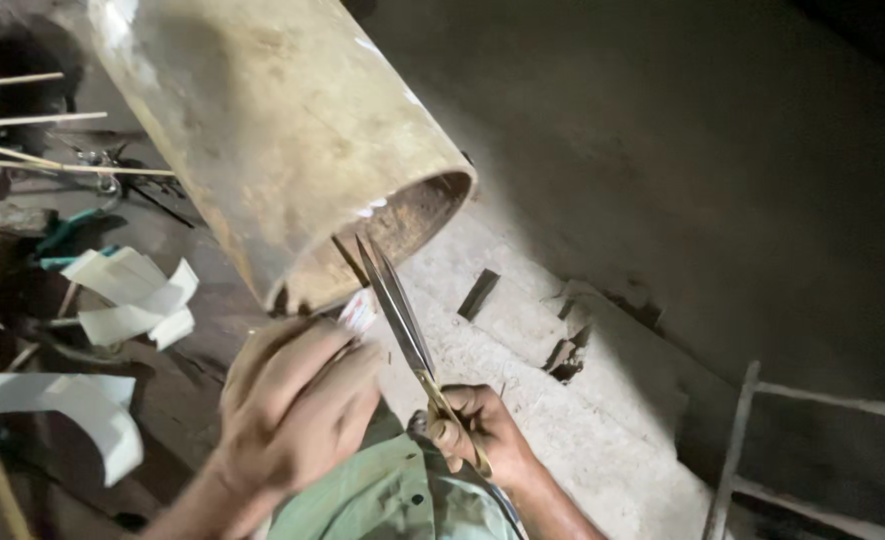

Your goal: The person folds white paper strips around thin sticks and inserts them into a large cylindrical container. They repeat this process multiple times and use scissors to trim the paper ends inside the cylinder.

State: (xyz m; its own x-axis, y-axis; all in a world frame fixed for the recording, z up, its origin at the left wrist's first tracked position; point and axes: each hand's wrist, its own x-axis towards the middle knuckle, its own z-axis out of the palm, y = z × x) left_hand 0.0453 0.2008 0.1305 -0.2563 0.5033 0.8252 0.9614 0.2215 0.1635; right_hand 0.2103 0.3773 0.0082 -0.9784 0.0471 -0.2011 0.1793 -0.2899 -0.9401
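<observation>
The right hand [483, 425] grips a pair of scissors [403, 320] by the brass-coloured handles, fingers [448, 432] curled tightly through and around the loops. The blades appear closed or nearly closed; the view is too dim to confirm a gap. The long axis of the scissors runs from the handles at lower right up and to the left, with the tips directed at the open mouth of a large cylindrical pipe [273, 130]. This grip keeps the blades in line with the forearm and aimed at the work.

The left hand [298, 400] is positioned just below the pipe rim, fingers bunched together and pinching a small white paper piece [360, 310]. The paper projects upward from the fingertips and sits just beside the blades, which places it within reach of the cutting edge while the hand steadies it.

The pipe lies tilted, its long axis running from upper left down to the lower right, open end facing the hands. A thin stick [348, 258] stands inside the mouth.

Curled white paper strips [133, 295] lie on the cluttered worktop [163, 390] at left, near thin sticks [33, 120]. A pale concrete slab [583, 440] lies under the right hand. A wooden frame [743, 450] stands at lower right.
</observation>
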